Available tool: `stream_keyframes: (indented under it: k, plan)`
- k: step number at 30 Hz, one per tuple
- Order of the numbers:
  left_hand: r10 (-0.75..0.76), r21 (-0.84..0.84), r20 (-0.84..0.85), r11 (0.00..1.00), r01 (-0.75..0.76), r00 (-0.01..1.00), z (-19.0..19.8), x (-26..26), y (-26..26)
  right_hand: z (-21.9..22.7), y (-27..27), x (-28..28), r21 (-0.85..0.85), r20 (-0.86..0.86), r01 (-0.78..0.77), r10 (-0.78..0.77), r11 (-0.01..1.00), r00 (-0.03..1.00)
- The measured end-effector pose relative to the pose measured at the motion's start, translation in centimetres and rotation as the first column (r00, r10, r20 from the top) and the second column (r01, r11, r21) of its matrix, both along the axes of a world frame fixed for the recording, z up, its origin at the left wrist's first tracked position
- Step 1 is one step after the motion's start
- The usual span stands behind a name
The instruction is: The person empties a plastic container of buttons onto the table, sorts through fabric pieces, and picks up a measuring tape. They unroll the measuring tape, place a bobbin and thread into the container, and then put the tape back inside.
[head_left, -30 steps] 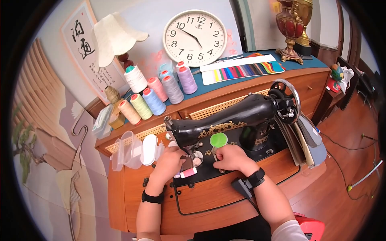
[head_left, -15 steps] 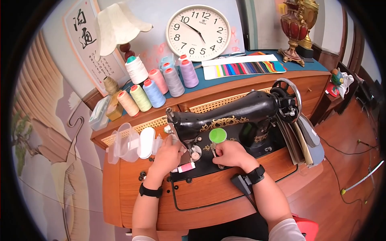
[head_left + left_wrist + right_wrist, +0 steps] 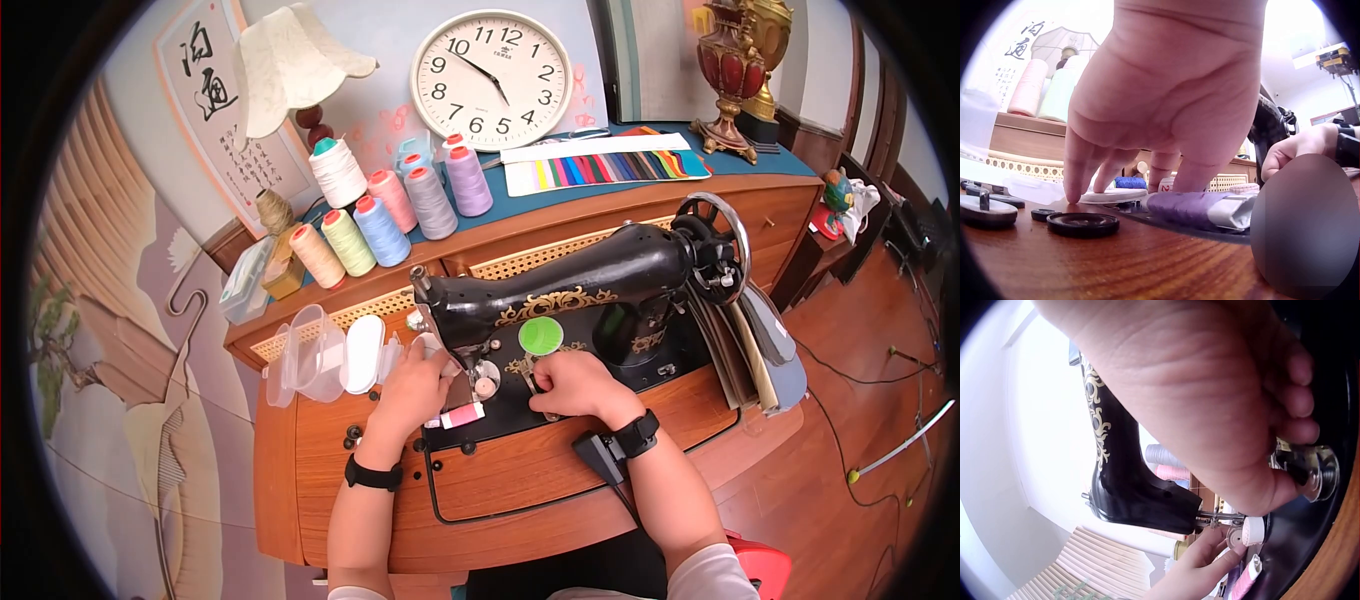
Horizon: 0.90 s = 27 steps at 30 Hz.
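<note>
Resting on the wooden tabletop point(image 3: 330, 470), the black sewing machine point(image 3: 570, 285) has both hands working at its bed, below the needle end. The left hand point(image 3: 418, 385) lies just left of the needle area, its fingers straight and spread, fingertips point(image 3: 1074, 190) pressing down on the surface; its grip is released and holds nothing. Just in front of it lies a purple thread spool point(image 3: 1194, 209) on its side, which looks pink in the head view, and a small pale bobbin point(image 3: 1252, 530) stands by the needle plate. The right hand point(image 3: 575, 385) sits to the right of the needle, fingers curled in a clenched grip around a small metal knob point(image 3: 1310, 472) on the machine bed. A green disc point(image 3: 541, 337) rests on the bed just behind that hand. Dark buttons point(image 3: 1082, 224) lie on the wood near the left hand, and clear plastic boxes point(image 3: 320, 355) stand further left. Behind the machine, cones of thread point(image 3: 385, 215) line a shelf, with a colour chart point(image 3: 605, 167), a lamp point(image 3: 285, 75) and a wall clock point(image 3: 492, 75) beyond.
</note>
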State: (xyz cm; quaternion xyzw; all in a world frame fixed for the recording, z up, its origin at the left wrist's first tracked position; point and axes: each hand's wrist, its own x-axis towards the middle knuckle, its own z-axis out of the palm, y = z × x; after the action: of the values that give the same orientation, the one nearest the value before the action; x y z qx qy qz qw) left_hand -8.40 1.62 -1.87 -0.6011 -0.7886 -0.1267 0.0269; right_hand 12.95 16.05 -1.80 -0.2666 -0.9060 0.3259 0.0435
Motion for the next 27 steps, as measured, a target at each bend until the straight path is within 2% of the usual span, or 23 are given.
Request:
stream_keyframes:
  k: [3, 8, 10, 16, 21, 25, 27]
  plan:
    - [0.046, -0.008, -0.023, 0.999, -0.046, 0.999, 0.8, 0.8, -0.1, 0.1, -0.1, 0.0, 0.005, -0.001, -0.002, 0.002, 1.000, 1.000]
    - [0.037, -0.017, -0.014, 0.999, -0.037, 0.999, 0.6, 0.1, 0.1, 0.1, -0.1, 0.1, 0.001, -0.001, -0.008, 0.008, 1.000, 1.000]
    - [0.039, -0.047, -0.013, 0.998, -0.039, 0.999, 0.6, -0.2, 0.0, -0.2, -0.1, 0.2, 0.010, -0.098, -0.004, 0.005, 1.000, 0.995]
    - [0.032, 0.020, -0.043, 0.999, -0.031, 0.999, 0.0, -0.6, 0.1, -0.1, -0.2, 0.2, 0.000, -0.078, 0.000, 0.000, 1.000, 0.997]
    - [0.143, 0.026, -0.105, 0.990, -0.141, 0.984, 0.5, -0.5, 0.3, 0.1, 0.0, 0.1, 0.004, -0.081, 0.002, -0.002, 1.000, 0.997]
    - [0.145, 0.060, -0.146, 0.989, -0.137, 0.979, 0.4, -1.5, 0.1, 0.3, 0.0, 0.1, -0.023, -0.062, 0.001, -0.003, 1.000, 0.998]
    - [0.257, -0.010, -0.203, 0.964, -0.265, 0.945, 1.2, -1.3, 0.2, 0.2, 0.0, 0.1, -0.012, -0.064, 0.001, -0.002, 1.000, 0.998]
